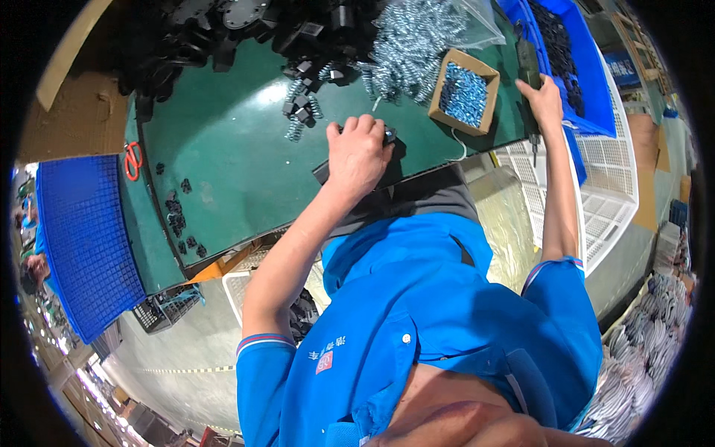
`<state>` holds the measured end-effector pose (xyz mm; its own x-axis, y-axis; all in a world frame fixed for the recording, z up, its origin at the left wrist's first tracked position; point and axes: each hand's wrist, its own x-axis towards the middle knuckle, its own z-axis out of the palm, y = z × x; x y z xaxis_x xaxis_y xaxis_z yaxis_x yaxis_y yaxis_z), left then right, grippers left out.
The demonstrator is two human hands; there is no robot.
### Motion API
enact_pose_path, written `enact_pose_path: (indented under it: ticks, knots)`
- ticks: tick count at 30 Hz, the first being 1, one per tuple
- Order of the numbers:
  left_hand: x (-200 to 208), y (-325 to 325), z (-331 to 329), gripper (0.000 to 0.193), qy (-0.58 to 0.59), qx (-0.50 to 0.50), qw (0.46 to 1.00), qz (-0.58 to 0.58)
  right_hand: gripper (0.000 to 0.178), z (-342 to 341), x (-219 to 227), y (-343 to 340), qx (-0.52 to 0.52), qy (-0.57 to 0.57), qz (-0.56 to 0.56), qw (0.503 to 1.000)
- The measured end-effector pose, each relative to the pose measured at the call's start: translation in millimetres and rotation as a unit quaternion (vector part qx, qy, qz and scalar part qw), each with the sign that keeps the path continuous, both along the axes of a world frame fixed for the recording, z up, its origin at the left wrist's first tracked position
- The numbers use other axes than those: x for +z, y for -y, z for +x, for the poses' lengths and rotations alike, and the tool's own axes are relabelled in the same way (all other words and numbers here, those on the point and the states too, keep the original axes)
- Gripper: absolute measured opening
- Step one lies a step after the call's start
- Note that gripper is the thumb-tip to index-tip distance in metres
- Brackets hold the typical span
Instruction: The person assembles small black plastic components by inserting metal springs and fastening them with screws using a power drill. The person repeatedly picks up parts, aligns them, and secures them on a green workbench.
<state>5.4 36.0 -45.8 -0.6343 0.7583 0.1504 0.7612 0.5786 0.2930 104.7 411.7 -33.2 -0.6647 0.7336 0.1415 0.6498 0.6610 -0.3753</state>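
Note:
On the green tabletop (pixel 238 167), my left hand (pixel 357 155) is closed over a black part (pixel 322 173), pressing it near the front edge. The palm hides most of this part; a dark end with a bit of metal shows by the fingertips. At the table's right end, my right hand (pixel 546 106) wraps around a dark electric screwdriver (pixel 527 61), whose thin bit points toward me. Between my hands stands an open cardboard box (pixel 493 74) of small bluish screws (pixel 463 95). Springs and small black blocks (pixel 302 108) lie just beyond my left hand.
Silvery springs (pixel 413 45) are heaped at the back beside a pile of black parts (pixel 216 30). Blue bins (pixel 596 82) and a white crate (pixel 614 201) flank the right side. Orange-handled scissors (pixel 132 162) and small black pieces (pixel 175 212) lie at the left.

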Motion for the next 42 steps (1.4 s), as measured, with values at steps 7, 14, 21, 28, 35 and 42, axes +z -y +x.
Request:
enact_pose_path:
  ticks: [7,14,21,28,35,42]
  knots:
    - [24,37,5,0.037,0.036,0.046,0.997,0.047,0.030,-26,67,87,0.207,-0.062,0.010,0.976]
    - [73,236,74,0.044,0.107,0.259,0.912,-0.299,0.015,-37,26,117,0.354,0.155,0.102,0.916]
    - [73,191,44,0.045,0.126,0.255,0.940,-0.188,0.017,-36,21,113,0.353,0.083,0.070,0.929]
    - [63,2,-134,0.065,-0.024,0.152,0.980,0.123,0.019,-31,22,107,0.251,-0.016,-0.056,0.966]
    - [34,-10,-168,0.038,-0.145,0.105,0.984,-0.002,0.010,4,15,103,0.084,-0.293,-0.450,0.840]
    - [73,67,-83,0.040,0.187,0.189,0.884,0.385,0.021,123,-17,69,-0.068,-0.348,-0.470,0.809]
